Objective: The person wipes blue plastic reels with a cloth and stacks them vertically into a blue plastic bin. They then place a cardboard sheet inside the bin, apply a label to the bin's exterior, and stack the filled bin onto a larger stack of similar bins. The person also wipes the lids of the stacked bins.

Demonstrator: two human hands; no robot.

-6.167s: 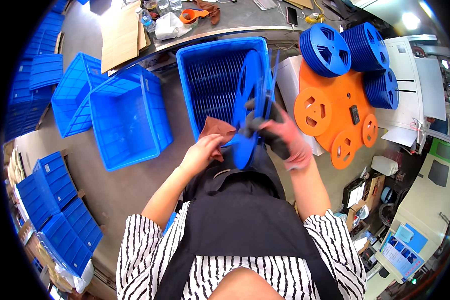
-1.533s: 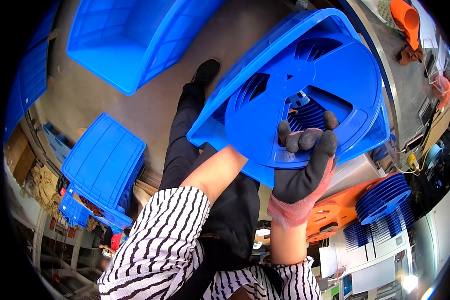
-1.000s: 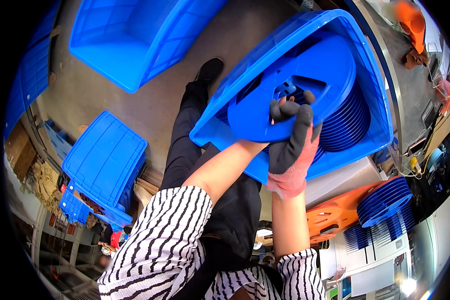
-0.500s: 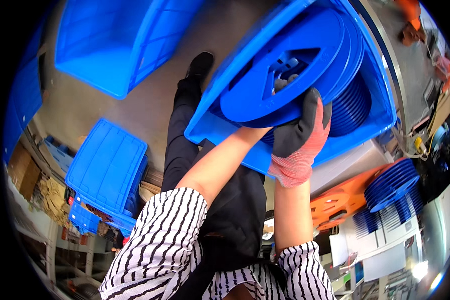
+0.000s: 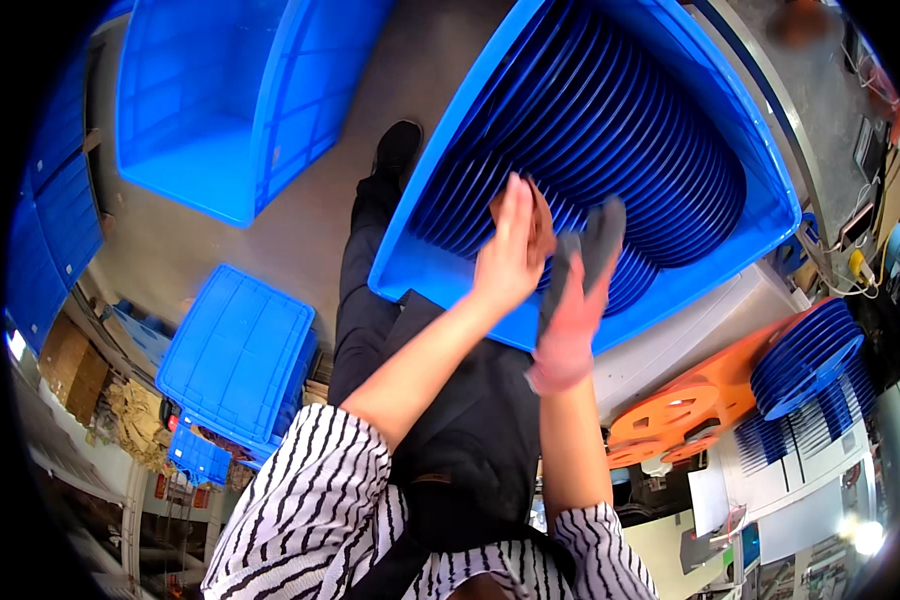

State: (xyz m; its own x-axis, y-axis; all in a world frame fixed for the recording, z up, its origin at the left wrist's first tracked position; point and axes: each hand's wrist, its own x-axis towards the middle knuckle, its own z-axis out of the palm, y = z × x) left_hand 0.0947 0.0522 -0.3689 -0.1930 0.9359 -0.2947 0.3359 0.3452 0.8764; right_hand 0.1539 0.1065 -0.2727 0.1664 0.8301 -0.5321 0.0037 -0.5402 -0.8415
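1 blue bin [image 5: 430,270] takes up the upper right, its long rim reaching almost to the worktable's edge. In it stand blue discs [image 5: 610,130], upright and packed side by side in 2 bands; the edges are too close to count. A strip of bin floor and wall shows along the near side, below the lower band.

1 more open bin [image 5: 305,120] stands at upper left, with grey floor between the 2 bins. At upper right is 1 worktable [image 5: 815,110] with a curved-looking metal edge. At lower left, 1 lidded blue bin [image 5: 235,350] stands well apart from the open bins.

Right of the full bin is 1 orange panel [image 5: 725,375] with cut-outs, and by its far end a stack of blue discs [image 5: 810,360], too tight to number.

2 hands are over the full bin's near part, just beside each other. The bare left hand [image 5: 510,260] has its fingers straight and pressed against 1 brown cloth [image 5: 543,225], pinching it. The gloved right hand [image 5: 575,290], blurred, has its fingers stretched and apart; whether it touches a disc, I cannot tell.
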